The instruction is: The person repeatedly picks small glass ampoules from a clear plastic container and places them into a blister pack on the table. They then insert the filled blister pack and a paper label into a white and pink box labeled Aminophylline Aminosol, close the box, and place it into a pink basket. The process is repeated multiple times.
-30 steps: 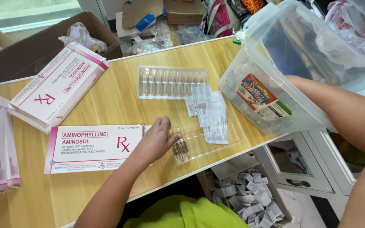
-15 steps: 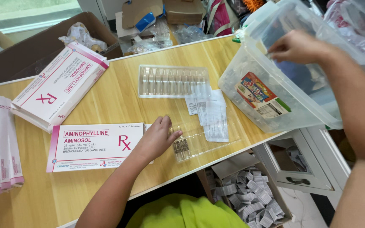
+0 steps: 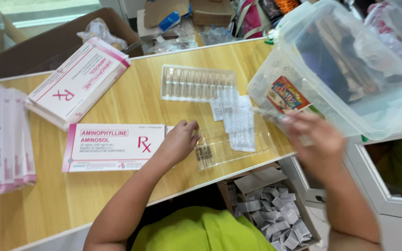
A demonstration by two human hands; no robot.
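Head view: two ampoule trays (image 3: 200,82), left hand (image 3: 178,142) grip loose on near one; right hand (image 3: 313,139) blurred, grip unclear.

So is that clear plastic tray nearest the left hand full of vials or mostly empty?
Mostly empty. The clear plastic tray shows only a few dark vials clustered at its end beside the left hand; the remaining slots look bare.

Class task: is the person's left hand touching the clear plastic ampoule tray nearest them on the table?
Touching. The head view shows the left hand with fingertips resting on the clear ampoule tray's left edge.
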